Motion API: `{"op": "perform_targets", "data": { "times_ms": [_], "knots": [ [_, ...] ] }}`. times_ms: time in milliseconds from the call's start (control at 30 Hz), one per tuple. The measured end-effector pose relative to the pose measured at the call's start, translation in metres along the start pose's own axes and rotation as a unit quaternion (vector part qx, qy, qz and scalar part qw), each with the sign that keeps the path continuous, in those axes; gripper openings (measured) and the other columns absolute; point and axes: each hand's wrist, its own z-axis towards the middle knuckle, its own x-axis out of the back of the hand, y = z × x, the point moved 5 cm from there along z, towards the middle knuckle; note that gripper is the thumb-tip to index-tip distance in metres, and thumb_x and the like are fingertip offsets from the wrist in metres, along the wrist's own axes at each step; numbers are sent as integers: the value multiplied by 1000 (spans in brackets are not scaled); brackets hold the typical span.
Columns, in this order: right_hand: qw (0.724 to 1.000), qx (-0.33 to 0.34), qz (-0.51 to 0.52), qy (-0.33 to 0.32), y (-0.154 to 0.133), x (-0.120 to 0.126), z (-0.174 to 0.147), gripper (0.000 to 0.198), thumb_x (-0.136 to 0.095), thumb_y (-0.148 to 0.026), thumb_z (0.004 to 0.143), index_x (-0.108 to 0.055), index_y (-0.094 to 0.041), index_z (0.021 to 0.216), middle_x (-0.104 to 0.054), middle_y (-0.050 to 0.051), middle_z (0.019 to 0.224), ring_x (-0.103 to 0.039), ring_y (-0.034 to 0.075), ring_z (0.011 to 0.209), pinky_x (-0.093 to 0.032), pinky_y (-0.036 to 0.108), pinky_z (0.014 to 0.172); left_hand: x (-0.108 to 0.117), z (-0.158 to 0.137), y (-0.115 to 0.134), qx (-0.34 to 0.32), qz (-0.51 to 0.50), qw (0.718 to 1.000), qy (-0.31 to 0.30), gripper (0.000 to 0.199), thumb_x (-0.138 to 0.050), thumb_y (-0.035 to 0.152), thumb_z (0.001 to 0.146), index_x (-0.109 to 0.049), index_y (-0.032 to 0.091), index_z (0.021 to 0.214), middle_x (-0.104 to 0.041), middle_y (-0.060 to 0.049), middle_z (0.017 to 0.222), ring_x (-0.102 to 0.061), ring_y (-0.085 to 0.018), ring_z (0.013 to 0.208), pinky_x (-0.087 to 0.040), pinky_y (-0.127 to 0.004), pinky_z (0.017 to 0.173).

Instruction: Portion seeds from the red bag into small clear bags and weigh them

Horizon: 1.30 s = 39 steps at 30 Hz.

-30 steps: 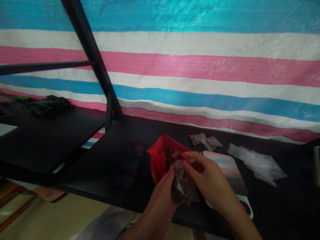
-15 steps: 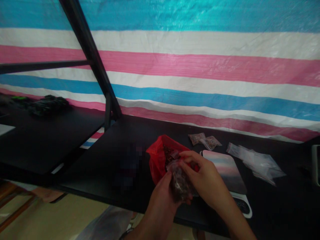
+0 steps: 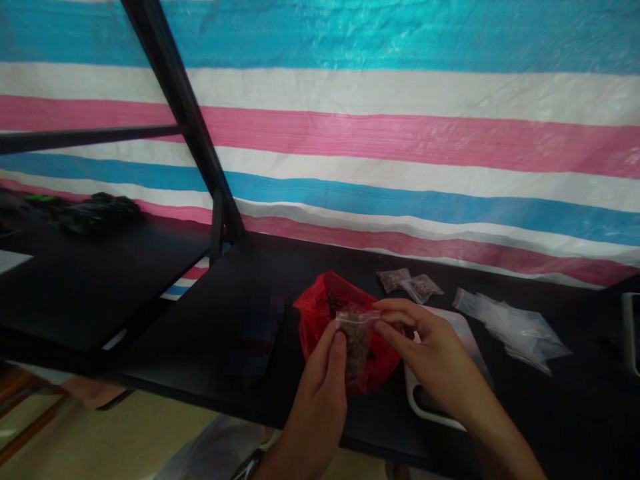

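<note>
A small clear zip bag (image 3: 356,343) with brown, grainy contents is held upright between my two hands. My left hand (image 3: 323,377) pinches its left edge near the top, thumb in front. At the top right corner, the thumb and fingertips of my right hand (image 3: 425,343) grip the zip strip. Right behind and below it stands an open red plastic bag (image 3: 311,307) with dark brown pieces inside. A flat white scale (image 3: 436,419) with a shiny plate lies partly hidden under my right hand and forearm.
Two filled zip bags (image 3: 424,288) lie behind the scale. To the right is a pile of flat clear zip bags (image 3: 520,327). A blurred dark item (image 3: 255,337) rests left of the red bag. A black frame post (image 3: 185,113) rises before the striped sheet (image 3: 400,140).
The zip bag has turned upright, its zip strip now stretched between both hands. My right hand has moved right, to the bag's corner. My left hand has shifted from under the bag to its side.
</note>
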Motion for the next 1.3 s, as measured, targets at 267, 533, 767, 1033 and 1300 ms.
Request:
{"op": "perform_targets", "data": {
  "times_ms": [267,533,767,1033,1300],
  "knots": [
    [998,50,-40,-1,-17,5,-7,13,-68,-33,91,-76,-23,90,-75,0,84,-64,15,74,-52,26,73,-22,10,23,-225,209,945,-109,41,-37,38,113,-68,26,137,-69,-9,138,-63,-22,130,-45,-37,116],
    [991,72,-103,44,-26,14,-14,12,-56,-26,85,-64,-23,77,-61,-2,71,-53,15,66,-44,25,61,-32,12,31,-284,188,935,-94,28,-47,33,110,-72,23,106,-75,-5,105,-71,-17,97,-55,-27,87],
    [992,59,-95,48,-21,12,-11,16,-58,-32,91,-70,-22,86,-65,-1,76,-56,15,68,-45,26,62,-32,20,28,-239,171,955,-51,22,-56,34,104,-73,22,97,-76,0,88,-70,-14,79,-55,-21,72],
    [990,56,-117,63,-14,22,-6,22,-60,-38,93,-71,-22,85,-69,1,77,-60,17,71,-47,27,66,-37,27,24,-213,152,964,-54,26,-58,40,104,-72,21,95,-74,0,86,-68,-14,76,-54,-22,69],
    [988,-33,-125,87,32,124,-4,36,-70,-60,82,-71,-24,78,-76,6,78,-71,26,77,-54,34,70,-43,14,37,-366,229,901,-35,23,-47,20,108,-66,22,95,-70,1,87,-67,-11,81,-53,-20,76]
  ]
}}
